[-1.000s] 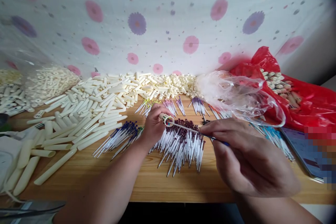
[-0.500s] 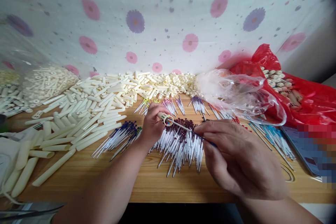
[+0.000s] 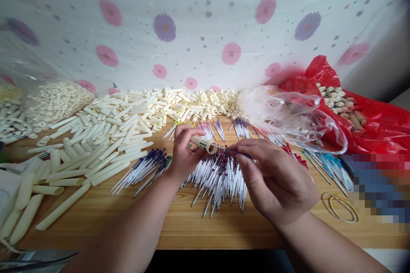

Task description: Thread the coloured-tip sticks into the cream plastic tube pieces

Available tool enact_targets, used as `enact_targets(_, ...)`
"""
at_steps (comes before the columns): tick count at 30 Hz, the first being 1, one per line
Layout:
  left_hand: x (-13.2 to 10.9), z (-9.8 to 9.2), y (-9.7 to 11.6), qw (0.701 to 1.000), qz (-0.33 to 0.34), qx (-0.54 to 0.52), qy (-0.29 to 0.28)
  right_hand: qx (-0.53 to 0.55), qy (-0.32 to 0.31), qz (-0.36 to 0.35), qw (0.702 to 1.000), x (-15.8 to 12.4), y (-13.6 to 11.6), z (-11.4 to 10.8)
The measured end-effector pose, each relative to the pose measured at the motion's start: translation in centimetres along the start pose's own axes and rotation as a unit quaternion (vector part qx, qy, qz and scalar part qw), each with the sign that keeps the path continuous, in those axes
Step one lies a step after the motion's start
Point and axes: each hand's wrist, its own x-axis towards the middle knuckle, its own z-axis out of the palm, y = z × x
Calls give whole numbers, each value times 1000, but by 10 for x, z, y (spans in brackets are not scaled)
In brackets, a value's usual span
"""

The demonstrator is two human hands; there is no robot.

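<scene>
My left hand (image 3: 183, 153) is closed around a cream, slotted multicolour pen barrel (image 3: 205, 144), its open end facing right. Small coloured pieces show inside that opening. Between thumb and fingertips, my right hand (image 3: 277, 179) pinches a thin pen refill (image 3: 235, 152) with a white shaft and a dark blue end. The refill's white tip reaches the barrel's mouth; how deep it sits inside cannot be made out. Under both hands lies a fan of white refills with maroon ends (image 3: 221, 183). Blue-ended refills (image 3: 142, 168) lie left of it.
Cream pen tubes (image 3: 109, 140) are heaped across the left and back. A clear bag of small parts (image 3: 60, 102) stands back left. On the right are a clear plastic bag (image 3: 278, 111), a red bag (image 3: 381, 128), turquoise-ended refills (image 3: 329, 170) and rubber bands (image 3: 340, 208).
My right hand has moved left, bringing the refill closer to the barrel. The barrel has turned to point more to the right. The rubber bands show more fully.
</scene>
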Motion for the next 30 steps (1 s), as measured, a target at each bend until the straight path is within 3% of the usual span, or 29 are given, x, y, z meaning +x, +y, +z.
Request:
enact_targets(7,0,-2,6,999,30,22,2,-2,-18,-71,997,0,1,-1)
enact_targets(12,1,-3,5,998,52,26,12,90,32,79,992,-2,4,4)
enact_targets(18,2,-2,1,999,41,25,26,93,8,55,994,-3,8,9)
enact_targets(22,3,-2,1,998,52,8,19,222,25,172,959,-3,14,11)
enact_targets(27,4,-2,0,999,43,-18,6,156,-1,107,982,-2,17,8)
enact_targets(30,5,-2,-1,998,45,-32,-3,162,-14,116,980,-1,18,5)
